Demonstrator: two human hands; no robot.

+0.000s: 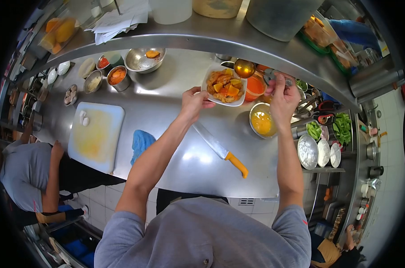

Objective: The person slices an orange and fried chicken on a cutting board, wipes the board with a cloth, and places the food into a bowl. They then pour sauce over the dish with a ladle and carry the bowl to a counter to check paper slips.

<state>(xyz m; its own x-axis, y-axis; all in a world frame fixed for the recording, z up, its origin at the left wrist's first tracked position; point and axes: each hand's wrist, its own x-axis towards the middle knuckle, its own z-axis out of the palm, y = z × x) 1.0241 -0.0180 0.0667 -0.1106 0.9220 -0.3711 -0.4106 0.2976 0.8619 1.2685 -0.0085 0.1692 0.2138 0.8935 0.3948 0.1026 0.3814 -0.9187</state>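
Observation:
My left hand (pixel 196 104) is closed on the left rim of a white square bowl (pixel 231 104), tilted above the steel counter. Pieces of fried-looking food with orange wedges (pixel 224 87) fill it. My right hand (pixel 284 100) grips a ladle (pixel 245 68), whose cup hangs over the bowl's upper right edge and looks amber. Part of its handle is hidden by my fingers. Just below the ladle stands a tub of orange-red sauce (pixel 255 85). A metal bowl of beaten-looking egg (pixel 262 123) sits below my right hand. A knife with a yellow handle (pixel 237 164) lies on the counter.
Left on the counter are a white cutting board (pixel 96 134), a blue cloth (pixel 142 145) and several metal bowls, one large (pixel 144 62). An overhead shelf (pixel 180 38) crosses the far side. Bowls of white powder (pixel 308 152) stand right. A co-worker (pixel 28 172) is at left.

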